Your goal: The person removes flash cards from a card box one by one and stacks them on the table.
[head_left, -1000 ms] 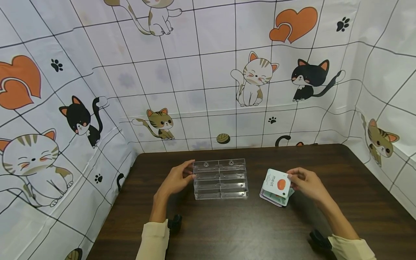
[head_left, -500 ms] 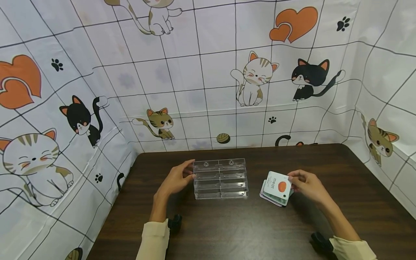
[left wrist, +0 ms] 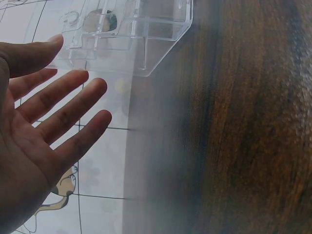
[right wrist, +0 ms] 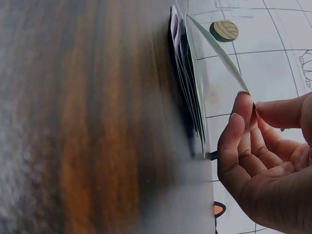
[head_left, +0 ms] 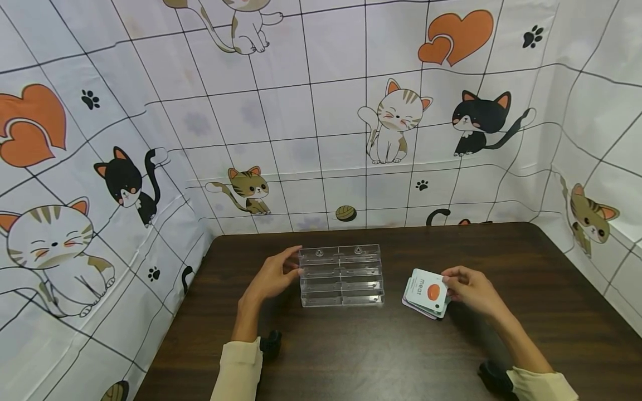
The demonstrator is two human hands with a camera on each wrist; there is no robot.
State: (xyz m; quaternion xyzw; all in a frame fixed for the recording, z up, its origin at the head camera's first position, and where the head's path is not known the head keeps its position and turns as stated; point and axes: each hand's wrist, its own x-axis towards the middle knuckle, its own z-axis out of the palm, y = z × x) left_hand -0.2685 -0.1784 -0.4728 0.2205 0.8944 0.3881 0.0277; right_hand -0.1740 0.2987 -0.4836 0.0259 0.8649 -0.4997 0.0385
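A clear acrylic tiered rack [head_left: 341, 277] stands on the table, divided into two columns of shelves. At its left side is my left hand [head_left: 266, 275], with thumb and index tips at the rack's edge. In the left wrist view the left hand [left wrist: 53, 117] has its fingers nearly straight, curled round nothing. My right hand [head_left: 471, 287] pinches the upper right corner of a white card [head_left: 425, 287] marked "meat" with an orange-red picture. In the right wrist view the pinched card [right wrist: 222, 56] tilts up from a small stack of cards [right wrist: 187, 78] on the table.
The dark wood table [head_left: 351, 356] bears the rack and the cards. A white cat-print cloth [head_left: 311, 139] hangs behind it and along both sides. Black straps [head_left: 271, 344] sit at the wrists.
The right hand has brought the "meat" card slightly down toward the near side, and it now covers more of the cards below. The left hand and the rack have stayed in place.
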